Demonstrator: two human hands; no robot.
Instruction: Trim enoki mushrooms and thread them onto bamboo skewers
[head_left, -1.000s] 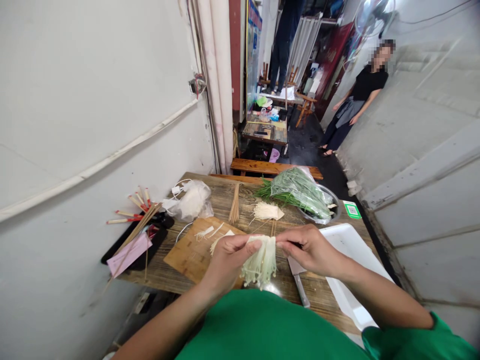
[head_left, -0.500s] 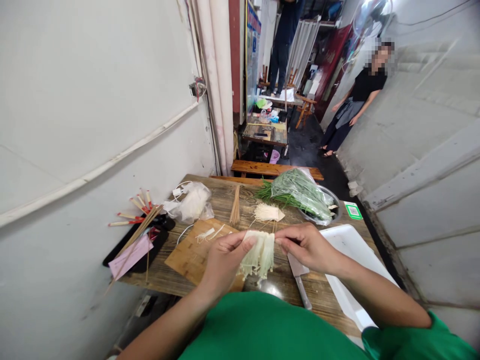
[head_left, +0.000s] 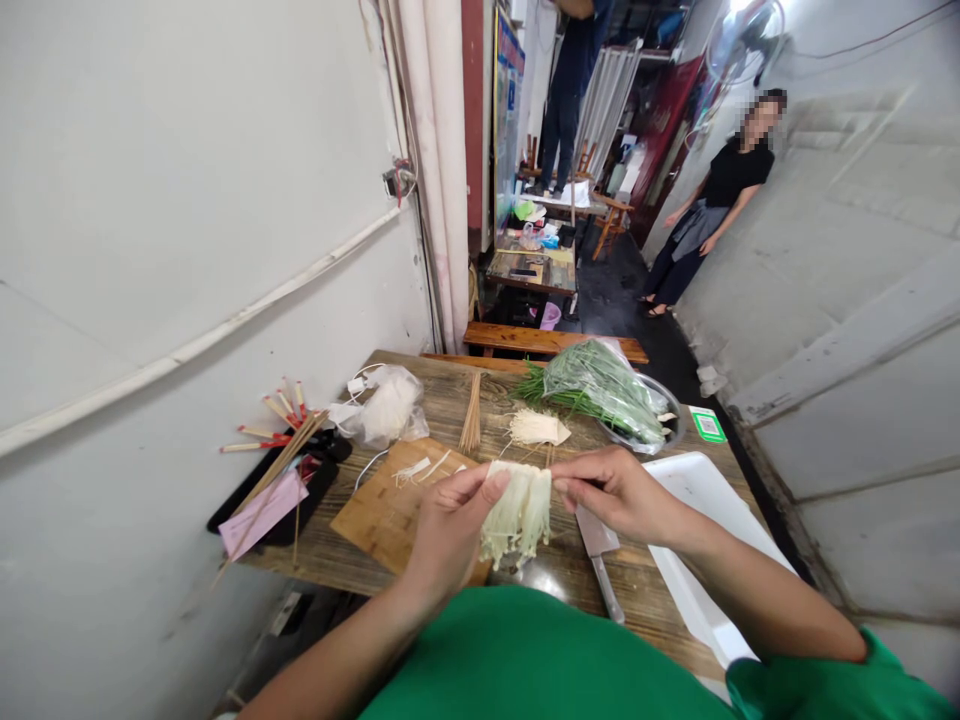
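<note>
A flat bunch of enoki mushrooms (head_left: 517, 515) hangs between my two hands over the table, caps downward. My left hand (head_left: 454, 515) pinches its upper left corner between thumb and fingers. At the upper right corner, the fingertips of my right hand (head_left: 611, 490) are closed on the bunch's edge. Whether a skewer runs through its top cannot be made out. Below and behind lies a wooden cutting board (head_left: 390, 510) with a few mushroom scraps. A cleaver (head_left: 600, 550) rests under my right hand. Another enoki bunch (head_left: 538, 427) lies farther back on the table.
Bamboo skewers (head_left: 471, 415) and a plastic bag (head_left: 390, 405) lie at the back. Bagged green vegetables (head_left: 604, 390) fill a metal bowl (head_left: 679, 425). A white tray (head_left: 679, 580) stands right, a black tray (head_left: 326, 485) with sticks left. A person (head_left: 712, 210) stands by the right wall.
The hands and the enoki bunch stay almost in place. The view has shifted very slightly, and the far person at the top has moved an arm.
</note>
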